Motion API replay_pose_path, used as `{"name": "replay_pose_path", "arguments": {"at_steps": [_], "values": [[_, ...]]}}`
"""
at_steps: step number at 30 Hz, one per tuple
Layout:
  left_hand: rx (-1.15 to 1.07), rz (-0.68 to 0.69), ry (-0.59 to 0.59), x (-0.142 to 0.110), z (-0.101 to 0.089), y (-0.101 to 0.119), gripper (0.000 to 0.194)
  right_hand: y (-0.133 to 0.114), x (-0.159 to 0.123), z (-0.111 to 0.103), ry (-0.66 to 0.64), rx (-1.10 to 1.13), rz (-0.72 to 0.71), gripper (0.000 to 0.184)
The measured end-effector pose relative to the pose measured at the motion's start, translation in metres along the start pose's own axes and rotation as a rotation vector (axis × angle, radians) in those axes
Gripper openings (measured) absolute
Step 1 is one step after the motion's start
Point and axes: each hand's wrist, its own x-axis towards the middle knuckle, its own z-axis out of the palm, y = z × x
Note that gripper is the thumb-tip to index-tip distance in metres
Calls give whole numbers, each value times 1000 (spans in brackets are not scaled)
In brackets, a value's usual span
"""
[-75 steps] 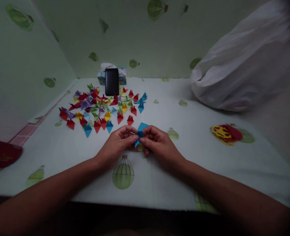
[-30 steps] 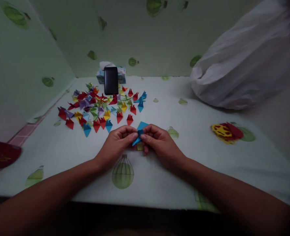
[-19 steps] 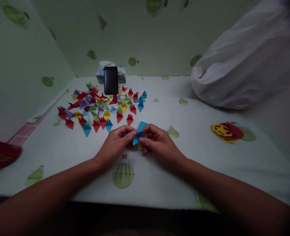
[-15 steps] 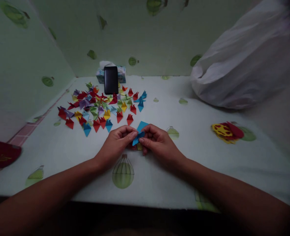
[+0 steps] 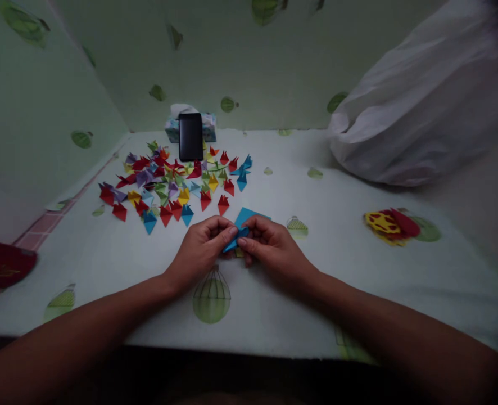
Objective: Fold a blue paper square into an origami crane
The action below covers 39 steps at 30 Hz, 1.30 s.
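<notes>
Between my two hands is a small piece of folded blue origami paper (image 5: 232, 244), pinched at both sides above the table. My left hand (image 5: 204, 242) grips its left side between thumb and fingers. From the other side my right hand (image 5: 270, 242) holds it, with thumb and forefinger close to the left thumb. Behind the fingers, a flat blue paper sheet (image 5: 249, 214) shows, partly hidden by my right hand. Ahead and to the left lie many small folded paper cranes (image 5: 173, 190) in red, blue, yellow, green and purple.
A black phone (image 5: 190, 137) leans on a tissue box (image 5: 209, 127) behind the cranes. A large white plastic bag (image 5: 404, 112) stands at the back right. Red and yellow cut-out pieces (image 5: 384, 224) lie on the right. A dark red object (image 5: 7, 263) is at the left edge.
The folded blue paper has tilted a little lower and to the left between my fingers. More of the blue sheet behind my right hand shows. Both hands stay in nearly the same place.
</notes>
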Motion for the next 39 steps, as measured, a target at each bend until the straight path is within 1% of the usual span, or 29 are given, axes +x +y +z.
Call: {"name": "replay_pose_path", "arguments": {"at_steps": [9, 15, 19, 24, 28, 32, 35, 37, 39], "values": [[10, 44, 29, -1, 1, 4, 20, 0, 0, -1, -5, -59, -14, 12], [24, 31, 14, -1, 2, 3, 22, -5, -2, -2, 72, -137, -59, 13], [26, 26, 7, -1, 2, 2, 23, -5, -2, -4, 87, -213, -75, 15], [33, 14, 5, -1, 2, 3, 24, -6, -3, -4, 76, -211, -45, 14], [79, 14, 3, -2, 1, 4, 24, -8, -4, -4, 102, -259, -64, 13], [86, 12, 2, -2, 1, 4, 25, -8, -4, -4, 102, -253, -79, 20], [80, 14, -3, -2, 1, 2, 24, -6, -3, -4, 107, -245, -108, 18], [100, 24, -17, -2, 1, 2, 23, -6, -2, -4, 123, -310, -133, 15], [120, 32, -35, -2, 1, 2, 21, -6, -3, -5, 138, -394, -151, 19]]}}
